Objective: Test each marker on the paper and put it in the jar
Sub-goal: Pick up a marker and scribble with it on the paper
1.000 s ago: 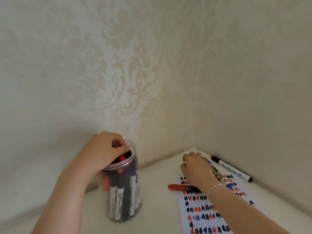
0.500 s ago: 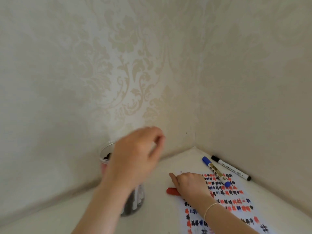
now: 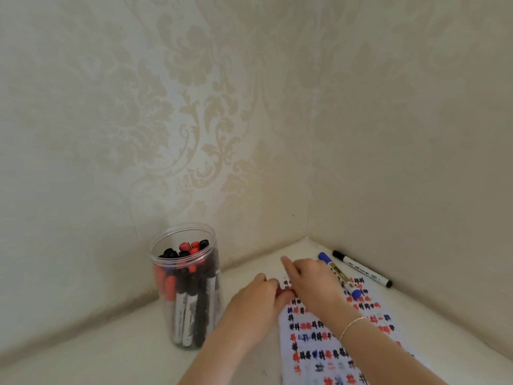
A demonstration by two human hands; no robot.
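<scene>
Red marker [image 3: 283, 292] lies at the top left corner of the paper [image 3: 319, 337], only a sliver of red showing between my two hands. My left hand [image 3: 254, 302] has its fingers curled around one end of it; my right hand [image 3: 311, 284] covers the other end, fingers bent over it with the index finger pointing out toward the wall corner. Whether the right hand truly grips the marker or just rests on it, I cannot tell. The paper runs from under my right hand back along my forearm, filled with rows of small black, red and blue test marks. Just beyond my right hand's knuckles lies a blue marker [image 3: 339, 275], capped, its near end on the paper's far edge. Past that, close to the right wall, a black marker [image 3: 362, 268] lies on the bench [image 3: 125, 348], well off the paper. To the outer side of my left hand stands the clear jar [image 3: 185, 287], upright, open-topped, packed with black and red markers standing on end. A thin gold bracelet [image 3: 352, 325] sits on my right wrist. Patterned cream wallpaper [image 3: 194, 120] covers both walls.
</scene>
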